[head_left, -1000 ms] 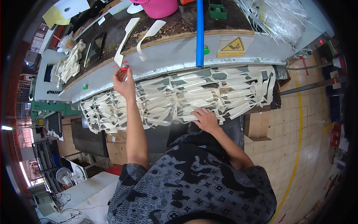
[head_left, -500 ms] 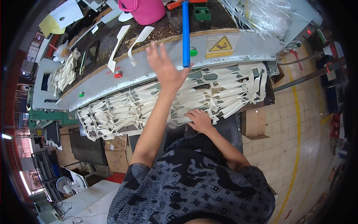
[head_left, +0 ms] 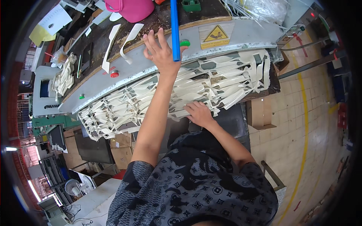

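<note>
Inspector: What stands at far left?

Recorder: A cream pile (head_left: 65, 77) at the left end of the worktop (head_left: 164, 17). Next, two loose strips (head_left: 111, 48) overhang its front edge, a red button (head_left: 114, 74) just below.

Inspector: And the left hand (head_left: 164, 60)?

Recorder: Raised before the grey front panel (head_left: 147, 52), fingers spread and slightly bent, grasping nothing visible. Its thumb passes behind a blue bar (head_left: 175, 34), by a green button (head_left: 184, 42); contact with the button cannot be told.

Inspector: The work itself?

Recorder: A cream lattice sheet (head_left: 188, 90) lies below the panel, in front of the person. The right hand (head_left: 200, 113) rests on its near edge, fingers extended; whether it pinches cannot be told.

Inspector: Farther right?

Recorder: A yellow warning sign (head_left: 217, 35), then a cardboard box (head_left: 259, 113).
</note>
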The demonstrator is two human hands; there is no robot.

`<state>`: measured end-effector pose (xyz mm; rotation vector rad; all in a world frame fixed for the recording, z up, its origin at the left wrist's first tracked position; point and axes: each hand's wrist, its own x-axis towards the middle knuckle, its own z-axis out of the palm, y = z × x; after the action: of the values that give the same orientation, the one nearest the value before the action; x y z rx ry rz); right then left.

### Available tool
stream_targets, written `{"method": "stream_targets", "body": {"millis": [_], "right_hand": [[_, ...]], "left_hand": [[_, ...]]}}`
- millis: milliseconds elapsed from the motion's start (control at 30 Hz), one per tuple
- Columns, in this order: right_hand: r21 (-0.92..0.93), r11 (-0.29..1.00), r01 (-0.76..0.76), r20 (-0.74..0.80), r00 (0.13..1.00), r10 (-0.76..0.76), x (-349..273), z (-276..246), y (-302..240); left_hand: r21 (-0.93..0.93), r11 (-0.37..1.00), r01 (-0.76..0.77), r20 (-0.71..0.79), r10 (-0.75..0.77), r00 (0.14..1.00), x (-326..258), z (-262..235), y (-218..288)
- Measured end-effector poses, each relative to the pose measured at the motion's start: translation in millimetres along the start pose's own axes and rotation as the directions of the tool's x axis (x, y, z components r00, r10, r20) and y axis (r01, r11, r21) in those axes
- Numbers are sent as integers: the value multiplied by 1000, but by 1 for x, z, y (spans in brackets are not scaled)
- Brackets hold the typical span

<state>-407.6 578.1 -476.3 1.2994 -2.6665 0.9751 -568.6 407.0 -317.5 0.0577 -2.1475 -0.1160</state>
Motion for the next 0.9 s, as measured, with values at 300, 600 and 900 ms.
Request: {"method": "stream_targets", "body": {"millis": [300,600,900], "right_hand": [[-27,1000,16,3,1000,-16,-3,0,3],[96,989,-114,-3,993,115,0,-8,-10],[172,971,-166,78,985,155,16,-14,-9]], "left_hand": [[-16,997,69,49,-68,996,-8,-1,6],[-74,997,-3,94,10,996,-10,-16,-4],[25,996,-88,181,82,980,7,-25,-25]]}}
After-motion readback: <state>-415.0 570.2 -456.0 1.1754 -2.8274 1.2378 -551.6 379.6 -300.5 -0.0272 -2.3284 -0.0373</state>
